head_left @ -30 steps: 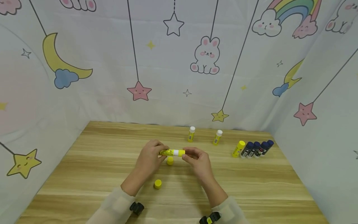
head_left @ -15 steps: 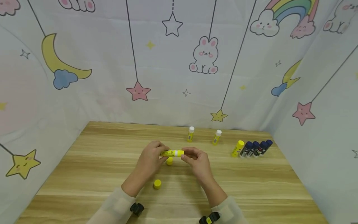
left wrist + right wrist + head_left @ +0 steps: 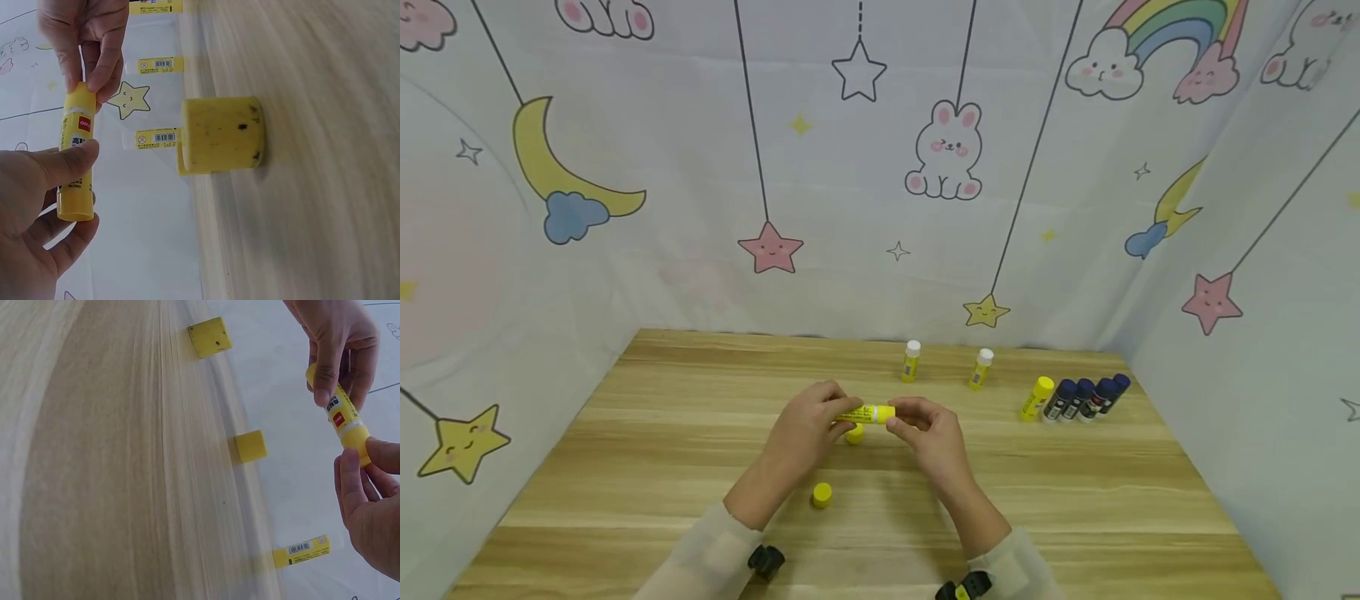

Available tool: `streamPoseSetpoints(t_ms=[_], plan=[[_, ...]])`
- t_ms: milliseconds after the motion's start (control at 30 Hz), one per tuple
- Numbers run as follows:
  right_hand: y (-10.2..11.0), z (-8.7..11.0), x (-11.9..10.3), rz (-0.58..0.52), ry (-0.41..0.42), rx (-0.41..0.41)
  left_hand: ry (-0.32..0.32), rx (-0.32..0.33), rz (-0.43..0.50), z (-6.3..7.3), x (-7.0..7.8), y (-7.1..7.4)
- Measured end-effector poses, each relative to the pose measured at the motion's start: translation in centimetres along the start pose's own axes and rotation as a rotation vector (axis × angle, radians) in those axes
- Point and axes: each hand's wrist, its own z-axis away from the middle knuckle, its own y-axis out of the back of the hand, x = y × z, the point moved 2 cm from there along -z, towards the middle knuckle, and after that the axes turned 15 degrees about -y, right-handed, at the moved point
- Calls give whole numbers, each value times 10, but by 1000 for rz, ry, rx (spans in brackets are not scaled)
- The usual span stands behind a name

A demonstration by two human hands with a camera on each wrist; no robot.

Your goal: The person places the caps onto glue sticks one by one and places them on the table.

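Observation:
A yellow glue stick (image 3: 859, 414) with a red label lies level in the air above the table, between both hands. My left hand (image 3: 801, 433) grips its body, thumb on the label side in the left wrist view. At the other end, my right hand (image 3: 936, 433) pinches the yellow cap (image 3: 81, 99) between thumb and fingers. Only a thin pale band shows between cap and body. Below the hands, one loose yellow cap (image 3: 854, 433) sits on the table, partly hidden by the left hand. Nearer stands another yellow cap (image 3: 822, 496), dark-specked in the left wrist view (image 3: 225, 134).
Two glue sticks with white tops, one (image 3: 912, 362) behind the hands and one (image 3: 981, 369) further right, stand at the back. An all-yellow glue stick (image 3: 1037, 399) stands beside several dark-capped tubes (image 3: 1086, 400) at the right. A patterned cloth (image 3: 700, 275) borders the wooden table (image 3: 662, 467).
The white band between the cap and the glue stick's body has narrowed as the two came together. Both hands keep their hold and have hardly shifted.

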Motion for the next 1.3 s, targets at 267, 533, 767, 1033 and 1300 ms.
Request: streamPoseSetpoints(t_ms=[267, 533, 767, 1033, 1300], plan=[[-1, 1, -2, -21, 37, 2, -70, -7, -16, -1, 3, 4], [-1, -1, 1, -49, 44, 22, -151, 1, -71, -3, 7, 4], [1, -1, 0, -49, 40, 45, -166, 7, -74, -5, 8, 3], [0, -2, 3, -39, 45, 47, -193, -28, -103, -6, 10, 2], [1, -2, 1, -32, 48, 70, -218, -18, -128, -9, 10, 2]])
